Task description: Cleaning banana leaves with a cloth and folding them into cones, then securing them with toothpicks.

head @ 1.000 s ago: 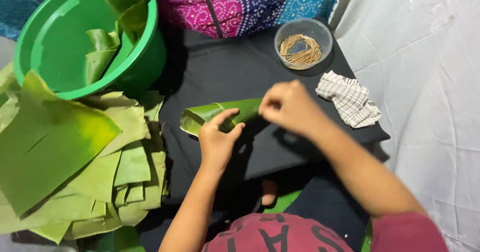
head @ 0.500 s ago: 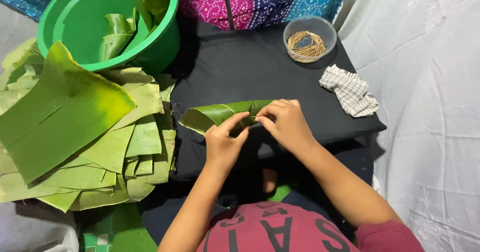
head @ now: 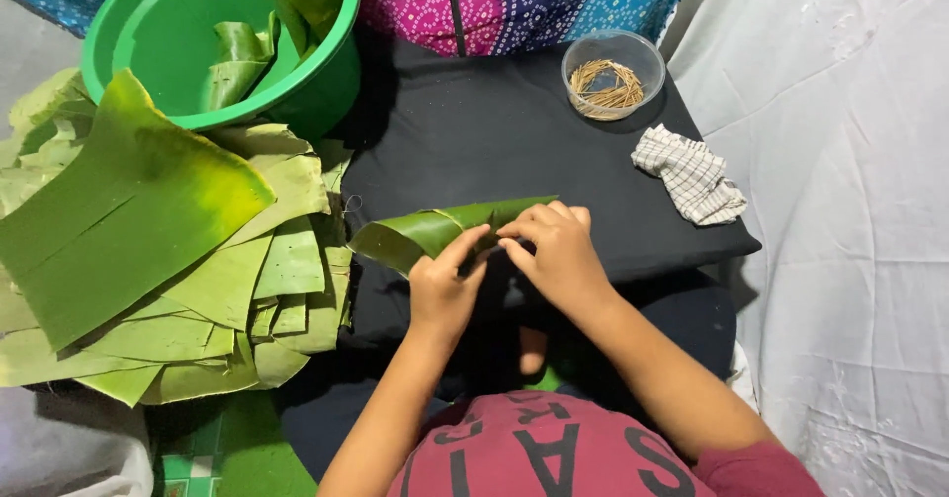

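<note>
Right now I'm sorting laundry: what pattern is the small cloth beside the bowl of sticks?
White with thin dark checks, crumpled cloth, clearest in the head view.

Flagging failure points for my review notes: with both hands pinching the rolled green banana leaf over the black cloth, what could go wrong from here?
1. The rolled green banana leaf is held only by the fingertips of the left hand and right hand; if the pinch slips, it may spring open.
2. Its open wide end juts past the black cloth-covered table towards the stack of cut green leaf sheets, so anything inside could spill there.
3. Tight folding might split the leaf.
</note>
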